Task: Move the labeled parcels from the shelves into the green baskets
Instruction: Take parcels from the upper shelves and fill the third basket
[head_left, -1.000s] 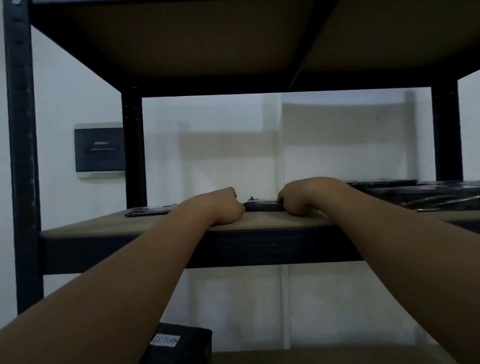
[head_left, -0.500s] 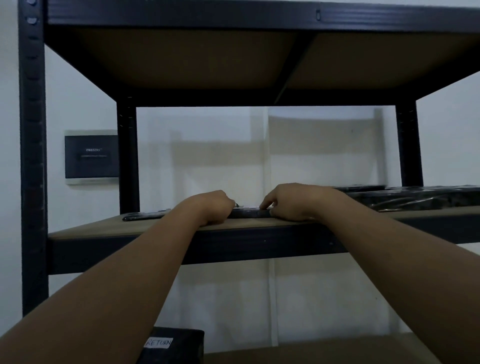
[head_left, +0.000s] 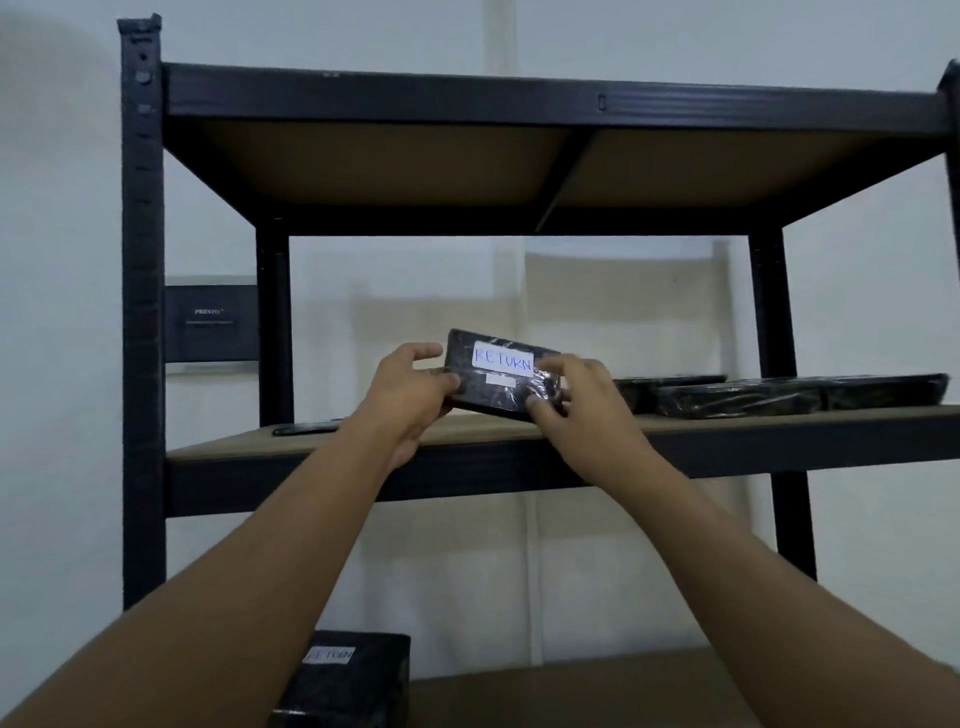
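Both hands have lifted the black parcel (head_left: 501, 375) marked RETURN off the middle shelf (head_left: 727, 423); left hand (head_left: 410, 397) and right hand (head_left: 576, 400) fingers clasp its ends, tilted above the front edge. Baskets are out of sight.

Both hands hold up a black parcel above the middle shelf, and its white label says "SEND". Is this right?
Not quite. In the head view the parcel, held by the left hand and right hand above the middle shelf, has a label reading "RETURN", not "SEND".
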